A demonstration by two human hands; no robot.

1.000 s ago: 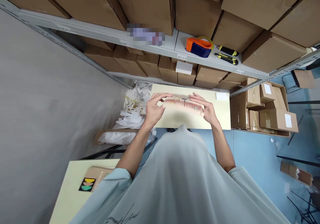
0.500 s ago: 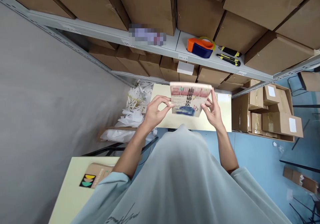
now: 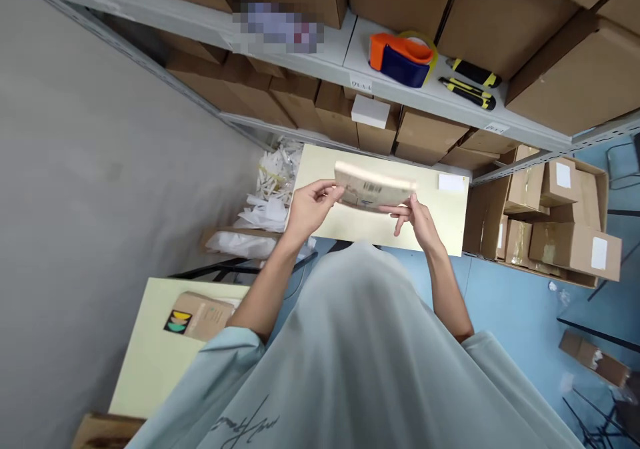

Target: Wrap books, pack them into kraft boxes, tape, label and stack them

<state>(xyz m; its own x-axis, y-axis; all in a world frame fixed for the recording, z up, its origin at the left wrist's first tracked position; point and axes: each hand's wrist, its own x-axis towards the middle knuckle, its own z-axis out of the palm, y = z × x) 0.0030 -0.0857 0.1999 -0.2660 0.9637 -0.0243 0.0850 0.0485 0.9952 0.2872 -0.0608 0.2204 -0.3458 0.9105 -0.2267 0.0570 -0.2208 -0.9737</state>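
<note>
A book [image 3: 373, 187] hangs in the air over the pale yellow table [image 3: 390, 230], tilted so that a side with a barcode shows, blurred by motion. My left hand [image 3: 311, 207] is closed on its left end, with the thumb pressed near the edge. At the right end, my right hand [image 3: 417, 219] holds the book's corner between thumb and fingers, the other fingers curling below it. A white paper slip [image 3: 451, 182] lies on the table to the right of the book.
Cardboard boxes fill the shelf [image 3: 320, 55] ahead, where a tape dispenser [image 3: 403, 61] and utility knives [image 3: 473, 82] lie. Paper scraps [image 3: 277, 175] are heaped on the left. A large carton [image 3: 483, 219] of smaller boxes stands right. A second table [image 3: 145, 349] holds a brown package [image 3: 203, 317].
The book has been turned: the side with large printed characters faced me before, and a barcode side shows now. My right fingers have shifted on its edge. The view has tilted slightly downward.
</note>
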